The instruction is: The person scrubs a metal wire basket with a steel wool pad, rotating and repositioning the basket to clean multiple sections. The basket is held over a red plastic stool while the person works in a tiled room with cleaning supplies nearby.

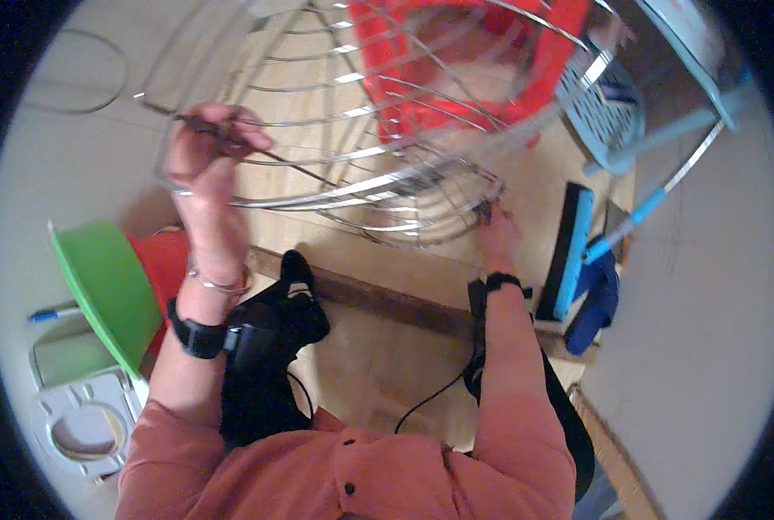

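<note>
A large curved rack of shiny metal wire [387,181] spans the upper middle of the view, raised in front of me and blurred in places. My left hand [208,156] has its fingers curled around a dark wire rod at the rack's left side. Lower down and farther off is a smaller rounded wire basket section [419,229]; whether it is joined to the large part cannot be told. At that section's right end, my right hand [498,235] grips the wire edge, its fingertips partly hidden.
Behind the wires stands a red plastic stool [390,71], with a light blue plastic chair [598,117] to its right. A floor squeegee [575,253] and dark blue slippers [595,302] lie right. A green basin [107,286] and a grey toilet seat [81,416] are left. A raised sill [393,305] crosses the floor.
</note>
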### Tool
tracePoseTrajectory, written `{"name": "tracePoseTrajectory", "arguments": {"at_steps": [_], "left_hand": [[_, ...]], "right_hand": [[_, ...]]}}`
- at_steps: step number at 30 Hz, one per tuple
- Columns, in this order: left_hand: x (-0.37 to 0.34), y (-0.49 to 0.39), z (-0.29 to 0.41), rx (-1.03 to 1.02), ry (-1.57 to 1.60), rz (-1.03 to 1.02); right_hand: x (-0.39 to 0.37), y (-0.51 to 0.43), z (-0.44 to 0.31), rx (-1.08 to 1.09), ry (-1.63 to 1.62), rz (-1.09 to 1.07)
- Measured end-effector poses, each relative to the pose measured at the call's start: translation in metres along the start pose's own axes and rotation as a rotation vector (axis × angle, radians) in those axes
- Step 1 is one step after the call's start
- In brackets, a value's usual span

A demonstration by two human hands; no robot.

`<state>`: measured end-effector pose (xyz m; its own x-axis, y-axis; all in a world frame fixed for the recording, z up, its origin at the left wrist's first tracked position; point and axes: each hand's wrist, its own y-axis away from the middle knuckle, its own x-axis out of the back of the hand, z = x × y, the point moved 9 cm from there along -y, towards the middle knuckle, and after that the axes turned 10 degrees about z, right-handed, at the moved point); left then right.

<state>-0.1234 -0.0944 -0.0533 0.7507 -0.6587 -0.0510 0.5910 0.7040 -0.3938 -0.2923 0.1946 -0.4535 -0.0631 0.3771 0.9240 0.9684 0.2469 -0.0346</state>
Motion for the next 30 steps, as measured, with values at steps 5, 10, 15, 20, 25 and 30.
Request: {"name": "tracePoseTrajectory", "arguments": {"at_steps": [5, 10, 15, 20, 25, 30], "left_hand": [[-0.002, -0.003, -0.006, 0.036, -0.07, 0.037], [-0.005, -0.001, 0.002, 0.048, -0.12, 0.055], [-0.008, 0.0, 0.006, 0.027, -0.212, 0.007], [-0.008, 0.001, 0.007, 0.026, -0.222, 0.004], [-0.003, 0.0, 0.007, 0.04, -0.244, 0.056], [-0.002, -0.001, 0.006, 0.002, -0.213, 0.116]], "right_hand": [[-0.01, 0.053, -0.021, 0.033, -0.001, 0.083], [-0.019, 0.059, -0.024, 0.18, 0.01, -0.048], [-0.016, 0.008, 0.006, 0.062, 0.043, 0.042], [-0.032, 0.058, -0.014, 0.048, 0.185, 0.014], [-0.012, 0.05, -0.021, 0.007, 0.056, -0.04], [-0.01, 0.011, -0.001, -0.048, 0.184, -0.146]]}}
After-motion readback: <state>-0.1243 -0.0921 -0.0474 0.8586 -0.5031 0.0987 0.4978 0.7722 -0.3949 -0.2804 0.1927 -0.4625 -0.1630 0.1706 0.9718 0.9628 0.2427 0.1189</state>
